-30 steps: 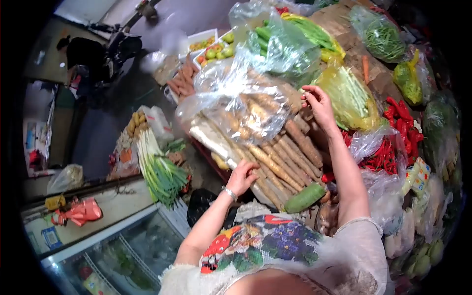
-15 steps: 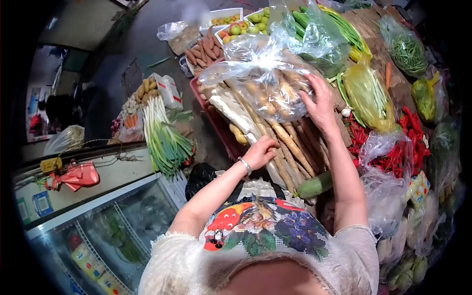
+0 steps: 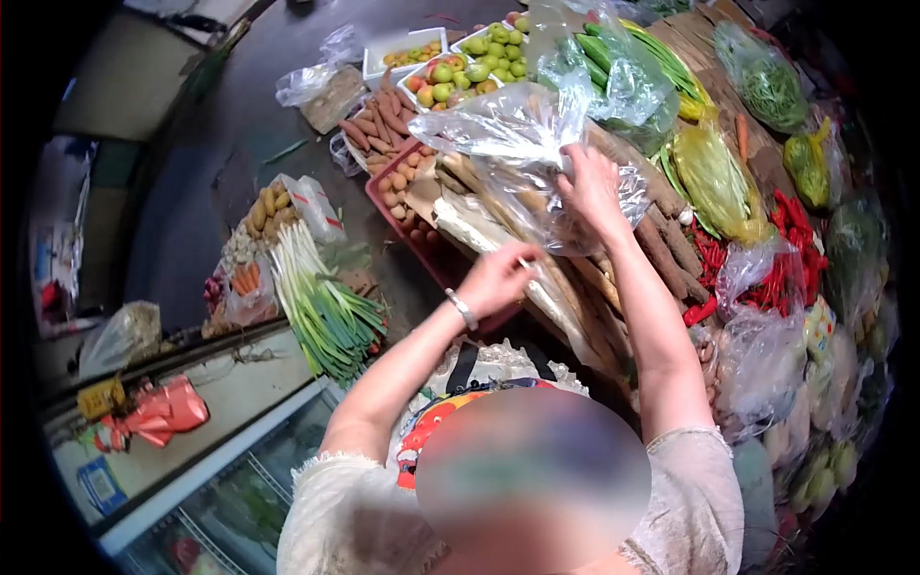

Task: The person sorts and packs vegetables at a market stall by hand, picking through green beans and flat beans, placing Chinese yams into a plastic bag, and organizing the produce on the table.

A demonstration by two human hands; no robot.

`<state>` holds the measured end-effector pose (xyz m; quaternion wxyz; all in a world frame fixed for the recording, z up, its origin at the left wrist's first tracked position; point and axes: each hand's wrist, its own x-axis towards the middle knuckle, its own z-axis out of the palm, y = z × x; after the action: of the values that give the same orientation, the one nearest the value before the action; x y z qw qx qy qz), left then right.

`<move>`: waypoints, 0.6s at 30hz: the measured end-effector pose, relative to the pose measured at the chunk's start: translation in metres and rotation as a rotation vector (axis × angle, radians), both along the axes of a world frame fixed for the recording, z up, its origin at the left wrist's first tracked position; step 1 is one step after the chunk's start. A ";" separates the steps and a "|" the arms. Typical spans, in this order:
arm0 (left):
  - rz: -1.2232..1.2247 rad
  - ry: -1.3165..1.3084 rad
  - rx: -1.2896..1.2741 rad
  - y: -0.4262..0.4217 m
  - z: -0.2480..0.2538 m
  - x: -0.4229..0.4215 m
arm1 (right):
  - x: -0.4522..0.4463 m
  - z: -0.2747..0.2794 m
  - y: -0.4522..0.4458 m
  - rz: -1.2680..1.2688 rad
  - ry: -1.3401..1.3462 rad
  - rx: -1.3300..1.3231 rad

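Note:
My right hand (image 3: 589,187) is closed on the clear plastic bag (image 3: 517,144), which lies over a heap of long brown roots (image 3: 666,251). Below and left of it, my left hand (image 3: 495,280) hovers at the edge of a long pale wrapped bundle (image 3: 513,254). Its fingers are curled together, and what they hold, if anything, is too small to make out. Under the bag's left side stands a red crate (image 3: 430,257) with round brown vegetables (image 3: 393,189).
Reddish roots (image 3: 381,123), white boxes of fruit (image 3: 446,81) and bagged cucumbers (image 3: 599,59) lie beyond. Red peppers (image 3: 791,240) and a yellow bag (image 3: 714,182) are at right. Leeks (image 3: 321,307) and a glass-topped case (image 3: 230,498) stand at left.
My right hand has closed on the clear bag, which is now gathered and shifted. More of the red crate shows. The green gourd near the roots' lower end is no longer visible.

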<state>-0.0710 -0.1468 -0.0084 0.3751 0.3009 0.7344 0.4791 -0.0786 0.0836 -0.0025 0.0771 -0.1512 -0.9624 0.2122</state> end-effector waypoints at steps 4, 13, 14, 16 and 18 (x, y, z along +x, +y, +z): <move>0.131 0.629 0.156 0.012 0.025 -0.086 | 0.008 -0.019 0.000 -0.205 -0.010 -0.209; -0.352 0.929 -0.116 0.105 -0.005 -0.138 | 0.008 -0.030 0.006 -0.512 0.298 -0.648; -0.306 0.917 -0.077 0.107 -0.010 -0.138 | 0.007 -0.027 0.009 -0.505 0.344 -0.705; -0.106 0.597 0.057 0.117 -0.026 -0.145 | -0.010 -0.045 0.023 -0.511 0.497 -0.955; 0.006 0.382 0.253 0.135 0.004 -0.144 | -0.014 -0.007 0.027 -0.479 0.744 -1.237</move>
<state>-0.2153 -0.0122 -0.0046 0.1871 0.4286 0.7269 0.5028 -0.0922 0.1102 -0.0090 0.3416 -0.2900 -0.5195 0.7275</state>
